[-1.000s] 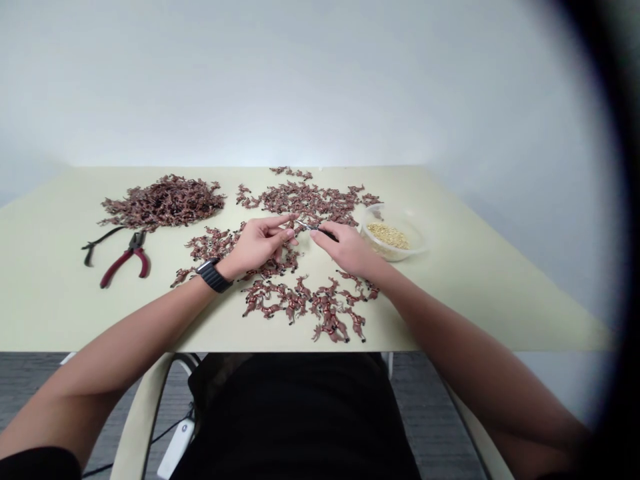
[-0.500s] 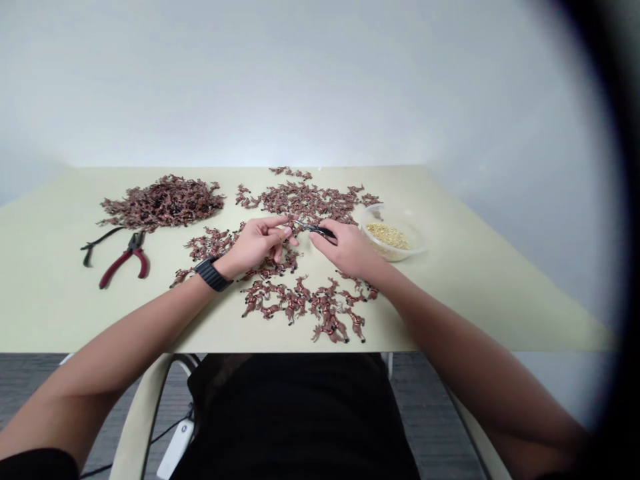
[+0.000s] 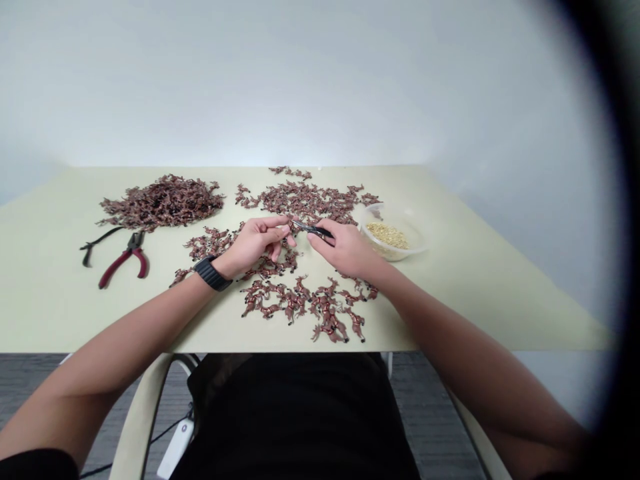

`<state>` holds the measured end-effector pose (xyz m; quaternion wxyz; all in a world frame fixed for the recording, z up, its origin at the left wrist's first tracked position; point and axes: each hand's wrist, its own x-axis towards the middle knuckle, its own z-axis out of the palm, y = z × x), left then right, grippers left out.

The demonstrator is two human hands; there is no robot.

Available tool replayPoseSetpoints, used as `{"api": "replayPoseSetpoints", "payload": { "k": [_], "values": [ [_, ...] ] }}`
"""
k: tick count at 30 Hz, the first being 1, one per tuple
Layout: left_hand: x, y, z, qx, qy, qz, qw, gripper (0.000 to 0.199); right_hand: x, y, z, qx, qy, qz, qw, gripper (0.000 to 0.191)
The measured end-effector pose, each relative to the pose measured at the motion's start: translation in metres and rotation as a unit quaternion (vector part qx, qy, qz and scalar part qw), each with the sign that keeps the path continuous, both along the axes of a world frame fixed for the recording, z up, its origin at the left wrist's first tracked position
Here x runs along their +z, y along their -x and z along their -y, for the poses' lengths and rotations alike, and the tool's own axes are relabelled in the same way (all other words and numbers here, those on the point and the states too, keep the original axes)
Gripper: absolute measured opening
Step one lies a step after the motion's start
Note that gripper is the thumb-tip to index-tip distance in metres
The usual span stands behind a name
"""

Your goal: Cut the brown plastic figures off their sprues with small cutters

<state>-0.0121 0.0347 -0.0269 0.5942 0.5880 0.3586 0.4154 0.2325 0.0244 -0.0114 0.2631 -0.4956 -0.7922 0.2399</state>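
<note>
My left hand point(image 3: 260, 241), a dark watch on its wrist, is pinched closed above the middle of the table. Between its fingertips shows a bit of a brown reindeer figurine point(image 3: 291, 218), mostly hidden by the fingers. My right hand point(image 3: 345, 247) is wrapped round small black-handled pliers point(image 3: 320, 231). Their metal jaws point left and meet the left fingertips; whether they grip a small part cannot be made out. Reindeer figurines lie under and around both hands, with a loose group point(image 3: 327, 310) near the table's front edge.
A clear plastic bowl point(image 3: 417, 250) with small gold-coloured pieces point(image 3: 387, 237) stands right of my right hand. At the left are a heaped pile of reindeer figurines point(image 3: 165, 203), red-handled pliers point(image 3: 117, 267) and a black strip point(image 3: 97, 243). More figurines point(image 3: 310, 200) spread behind my hands.
The pliers in my right hand have shifted slightly left, their jaws now at the left fingertips. My left hand has barely moved.
</note>
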Motion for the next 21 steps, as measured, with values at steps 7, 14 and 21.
{"api": "replayPoseSetpoints", "payload": {
  "k": [7, 14, 21],
  "values": [
    [-0.0029, 0.0019, -0.0042, -0.017, 0.037, 0.055, 0.998, 0.039, -0.0015, -0.0006, -0.0006, 0.0, -0.008, 0.001, 1.0, 0.038],
    [-0.0025, 0.0012, -0.0032, -0.019, 0.056, 0.068, 0.996, 0.026, 0.0009, 0.0005, 0.0001, 0.011, -0.014, -0.006, 1.0, 0.037],
    [-0.0019, -0.0023, -0.0001, -0.005, 0.041, 0.044, 0.998, 0.029, -0.0028, 0.0024, 0.0006, 0.01, -0.019, -0.018, 1.0, 0.036]
  ]
}}
